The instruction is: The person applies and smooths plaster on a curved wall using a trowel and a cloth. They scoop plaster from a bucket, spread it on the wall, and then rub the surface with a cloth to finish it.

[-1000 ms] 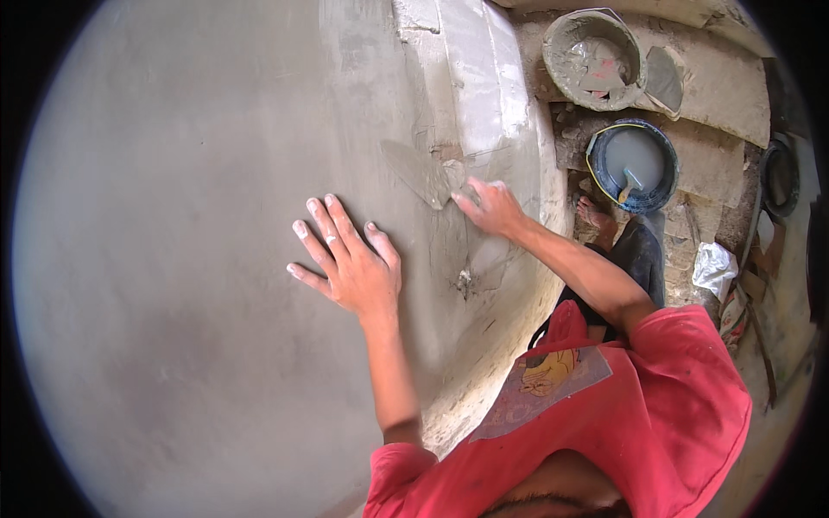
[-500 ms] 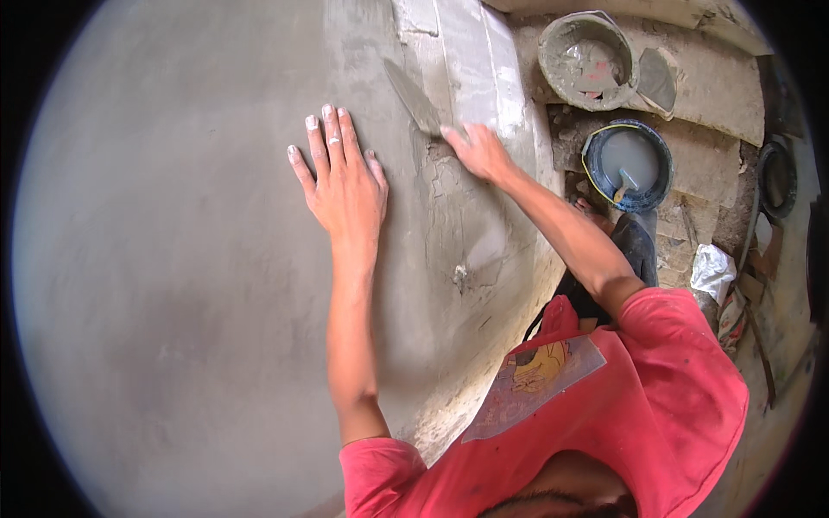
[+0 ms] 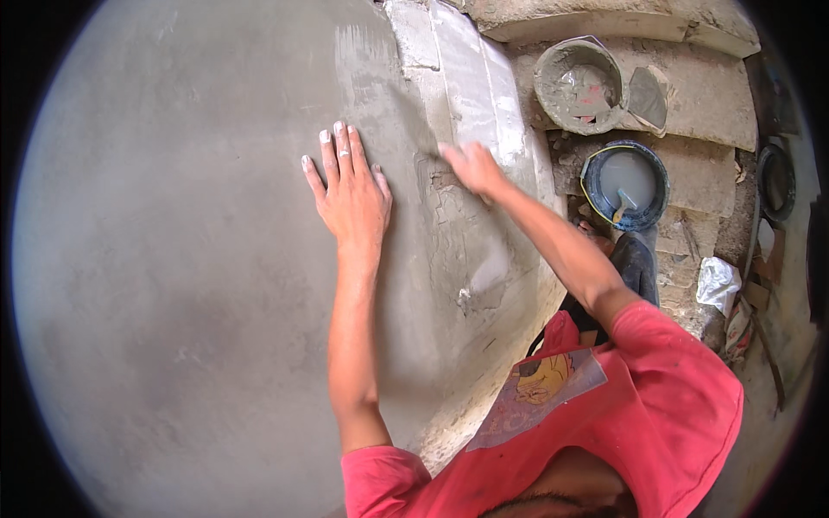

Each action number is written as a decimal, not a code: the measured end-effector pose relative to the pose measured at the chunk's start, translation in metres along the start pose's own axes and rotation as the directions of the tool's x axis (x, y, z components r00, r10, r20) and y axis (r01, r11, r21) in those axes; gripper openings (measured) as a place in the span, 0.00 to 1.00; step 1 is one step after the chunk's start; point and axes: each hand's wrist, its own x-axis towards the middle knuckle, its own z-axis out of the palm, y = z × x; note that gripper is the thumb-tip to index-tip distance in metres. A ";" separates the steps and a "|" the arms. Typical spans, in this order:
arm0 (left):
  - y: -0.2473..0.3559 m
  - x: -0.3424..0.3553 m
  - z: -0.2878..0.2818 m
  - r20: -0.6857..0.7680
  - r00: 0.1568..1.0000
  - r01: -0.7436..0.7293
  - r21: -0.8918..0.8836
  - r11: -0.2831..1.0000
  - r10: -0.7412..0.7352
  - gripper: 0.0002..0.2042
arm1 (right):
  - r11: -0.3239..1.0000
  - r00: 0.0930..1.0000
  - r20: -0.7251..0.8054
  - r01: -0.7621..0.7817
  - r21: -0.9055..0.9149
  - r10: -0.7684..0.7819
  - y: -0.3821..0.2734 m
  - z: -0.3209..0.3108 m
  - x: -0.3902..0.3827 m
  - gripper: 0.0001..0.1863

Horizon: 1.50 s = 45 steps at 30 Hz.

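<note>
My left hand (image 3: 351, 194) rests flat on the grey plastered surface (image 3: 199, 259), fingers straight and slightly apart. To its right, my right hand (image 3: 473, 168) grips a trowel (image 3: 414, 121), its blade smeared by motion and angled up and left over the patched plaster. Around it the plaster is rough and cracked, with a pale strip of blocks (image 3: 466, 78) along the upper right edge.
On the stepped ledge (image 3: 708, 99) at the right stand a bucket of grey mortar (image 3: 579, 91) with a dark flat piece (image 3: 648, 99) beside it, and a blue bucket of murky water (image 3: 622, 181) holding a brush. A white bag (image 3: 717, 285) and a black ring (image 3: 777, 177) lie farther right.
My left hand has moved up the surface since a second ago, then slightly right and down. The trowel swung upward, and my right hand rose, then dropped slightly as the view shifted.
</note>
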 end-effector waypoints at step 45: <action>0.001 0.011 0.008 -0.034 0.999 -0.023 -0.106 0.994 0.019 0.34 | 0.930 0.957 0.090 -0.289 0.225 0.276 -0.081 -0.049 0.078 0.44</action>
